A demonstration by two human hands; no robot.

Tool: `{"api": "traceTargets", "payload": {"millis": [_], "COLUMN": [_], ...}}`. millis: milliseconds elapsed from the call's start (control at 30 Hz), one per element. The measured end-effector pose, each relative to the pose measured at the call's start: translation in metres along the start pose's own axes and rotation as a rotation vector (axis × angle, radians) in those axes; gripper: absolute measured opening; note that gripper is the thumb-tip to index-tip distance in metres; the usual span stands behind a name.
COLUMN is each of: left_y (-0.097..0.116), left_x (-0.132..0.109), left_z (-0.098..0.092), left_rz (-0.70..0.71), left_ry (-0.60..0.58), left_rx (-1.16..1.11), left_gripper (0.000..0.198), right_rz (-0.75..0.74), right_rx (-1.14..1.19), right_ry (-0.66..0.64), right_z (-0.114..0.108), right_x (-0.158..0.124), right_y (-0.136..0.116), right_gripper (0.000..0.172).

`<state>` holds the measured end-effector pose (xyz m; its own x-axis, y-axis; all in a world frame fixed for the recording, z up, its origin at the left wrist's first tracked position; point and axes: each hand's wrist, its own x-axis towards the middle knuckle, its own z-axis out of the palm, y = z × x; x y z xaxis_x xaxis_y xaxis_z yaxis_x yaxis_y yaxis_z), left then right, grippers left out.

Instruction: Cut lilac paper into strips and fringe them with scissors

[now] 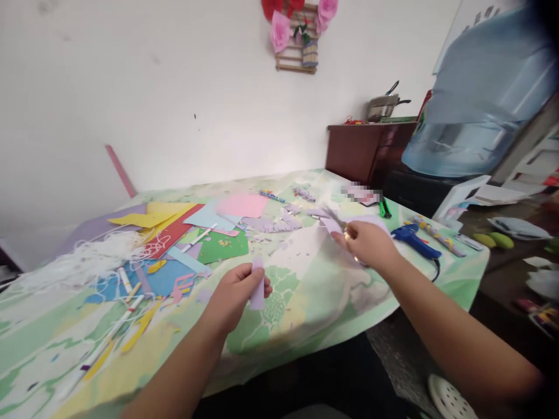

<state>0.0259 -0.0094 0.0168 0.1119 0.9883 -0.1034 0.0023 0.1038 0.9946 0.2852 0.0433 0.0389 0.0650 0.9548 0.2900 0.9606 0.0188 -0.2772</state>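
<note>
My left hand (238, 291) pinches a short light purple paper strip (257, 298) upright between thumb and fingers, above the front of the table. Farther right, my right hand (371, 244) is closed around a pair of scissors (335, 217), whose blades point away to the left and are blurred. A light purple piece of paper (325, 224) lies at the blades; whether my right hand touches it I cannot tell. Just beyond are fringed purple paper strips (277, 225) and small scraps. A blue glue gun (414, 241) rests right of my right hand.
Coloured paper sheets (172, 218), white string (82, 262) and several markers (198, 237) cover the table's left side. A green cutter (385, 208) and a decorated paper stick (439, 235) lie on the right. Beyond the table's right edge stands a large water bottle (467, 99).
</note>
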Motion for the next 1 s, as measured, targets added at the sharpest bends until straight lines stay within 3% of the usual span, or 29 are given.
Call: {"api": "traceTargets", "payload": {"millis": [100,167,300,533,733,900,1000], "left_y": [0.001,0.001,0.003,0.001,-0.004,-0.004,-0.004], "left_x": [0.018,0.028,0.039,0.047,0.046,0.041,0.039], "left_z": [-0.006,-0.010,-0.016,-0.022,-0.021,-0.021,-0.020], "left_rz": [-0.019,-0.024,-0.056,0.034,0.071,0.116,0.194], "left_ry": [0.035,0.036,0.002,0.046,0.055,0.014,0.051], "left_rx": [-0.048,-0.029,0.020,-0.072,-0.029,0.168,0.256], "left_gripper": [0.018,0.023,0.022,0.017,0.014,0.019,0.016], "right_rz": [-0.265,-0.363,-0.461,-0.510,-0.534,-0.581,-0.608], "right_rx": [0.149,0.193,0.234,0.222,0.214,0.236,0.255], "right_ry": [-0.203,-0.294,-0.346,-0.266,-0.296,-0.304,-0.310], "right_z": [0.010,0.020,0.039,0.060,0.068,0.069,0.069], "right_x": [-0.008,-0.009,-0.002,0.007,0.009,0.005,0.004], "right_y": [-0.042,-0.062,-0.085,-0.098,-0.102,-0.104,-0.102], "right_gripper": [0.049,0.050,0.048,0.046,0.048,0.045,0.043]}}
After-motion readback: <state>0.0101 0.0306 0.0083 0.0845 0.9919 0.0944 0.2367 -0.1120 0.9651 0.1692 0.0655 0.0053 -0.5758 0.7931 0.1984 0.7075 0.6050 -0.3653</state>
